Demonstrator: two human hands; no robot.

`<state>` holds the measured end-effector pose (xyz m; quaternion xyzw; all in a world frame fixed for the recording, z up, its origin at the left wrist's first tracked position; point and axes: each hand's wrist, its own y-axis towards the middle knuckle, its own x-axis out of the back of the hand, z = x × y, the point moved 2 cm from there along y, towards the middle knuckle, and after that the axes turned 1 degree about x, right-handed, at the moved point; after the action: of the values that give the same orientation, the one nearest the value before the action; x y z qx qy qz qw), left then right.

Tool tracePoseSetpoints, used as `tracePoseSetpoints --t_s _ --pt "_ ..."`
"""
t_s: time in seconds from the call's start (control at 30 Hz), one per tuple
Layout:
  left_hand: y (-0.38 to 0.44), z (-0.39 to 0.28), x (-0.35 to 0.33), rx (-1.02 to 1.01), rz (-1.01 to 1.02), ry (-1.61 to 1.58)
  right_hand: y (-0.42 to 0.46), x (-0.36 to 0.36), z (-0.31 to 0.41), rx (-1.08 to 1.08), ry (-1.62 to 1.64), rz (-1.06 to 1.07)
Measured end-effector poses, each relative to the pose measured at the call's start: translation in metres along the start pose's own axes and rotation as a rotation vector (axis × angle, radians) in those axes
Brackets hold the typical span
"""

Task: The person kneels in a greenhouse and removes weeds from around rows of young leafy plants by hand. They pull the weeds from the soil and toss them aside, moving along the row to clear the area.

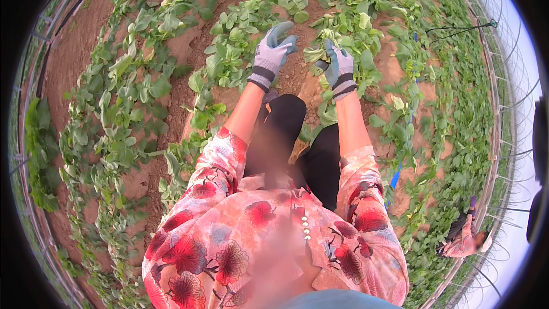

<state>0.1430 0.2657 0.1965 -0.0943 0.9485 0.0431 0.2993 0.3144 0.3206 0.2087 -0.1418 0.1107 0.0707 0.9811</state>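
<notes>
My right hand [340, 63], in a grey knit glove with a blue-grey coated palm, grips a bunch of pale, limp leaves [316, 54]. Some of these leaves stick out past the fingertips, beside the green row on the right. Across a strip of bare soil, my left hand [274, 51] wears a matching glove. Its fingers are apart and I see nothing between them. Just left of it grows a row of broad-leaved green plants [229, 49]. Both hands are out ahead of my bent, black-clad knees [286, 116].
More leafy rows [107, 137] run along both sides, with brown soil [184, 47] between them. A blue strip [395, 176] lies among the plants on the right. Farther right, another person [461, 240] is low among the plants, near a rail with thin hoops. Metal rails [32, 137] border the left.
</notes>
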Motion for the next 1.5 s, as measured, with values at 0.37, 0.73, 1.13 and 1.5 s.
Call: tracePoseSetpoints --t_s 0.37,0.73,1.13,1.5 --pt "-0.021 -0.002 -0.015 -0.485 0.184 1.168 0.002 -0.01 -0.02 -0.003 -0.105 0.336" --pt "-0.023 -0.036 -0.035 -0.691 0.041 1.083 0.031 0.039 0.008 -0.062 0.243 -0.108" --pt "-0.102 -0.406 0.198 -0.688 -1.152 2.181 0.043 0.055 0.007 -0.021 0.387 0.077" --pt "-0.033 -0.167 0.17 -0.283 -0.633 1.687 0.036 0.081 0.021 -0.014 0.501 0.033"
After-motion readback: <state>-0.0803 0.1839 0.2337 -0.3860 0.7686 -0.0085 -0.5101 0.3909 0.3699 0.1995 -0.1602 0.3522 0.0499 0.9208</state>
